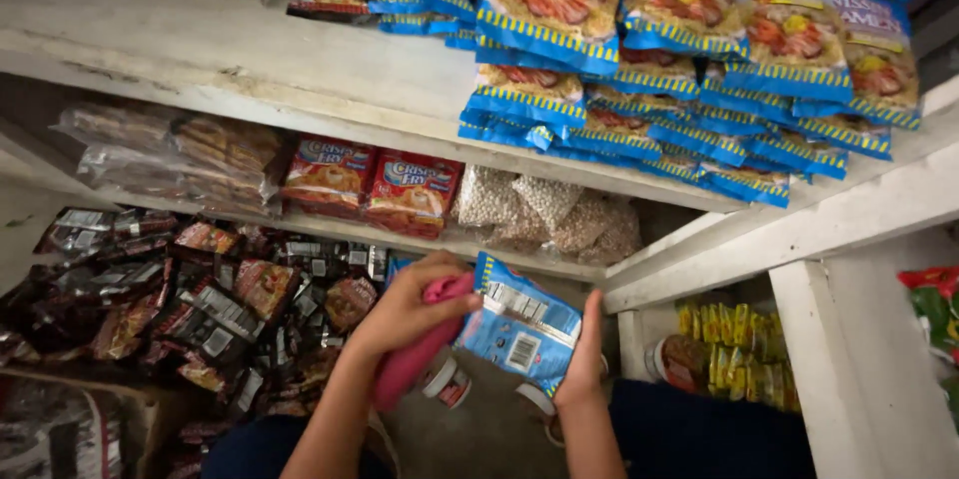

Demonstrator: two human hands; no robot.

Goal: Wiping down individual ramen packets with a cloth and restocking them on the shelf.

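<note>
Single head-worn view, looking down and forward into stocked shop shelving.

The camera sits close above both forearms, facing white wooden shelves (300,79) at near range; the upper shelf fills the top, lower tiers recede beneath. No second view is supplied.

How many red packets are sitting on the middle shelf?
2. One red packet sits on the middle shelf beside the brown packs; the other red packet leans right next to it, by the clear bags of beans. More may hide behind them.
</note>
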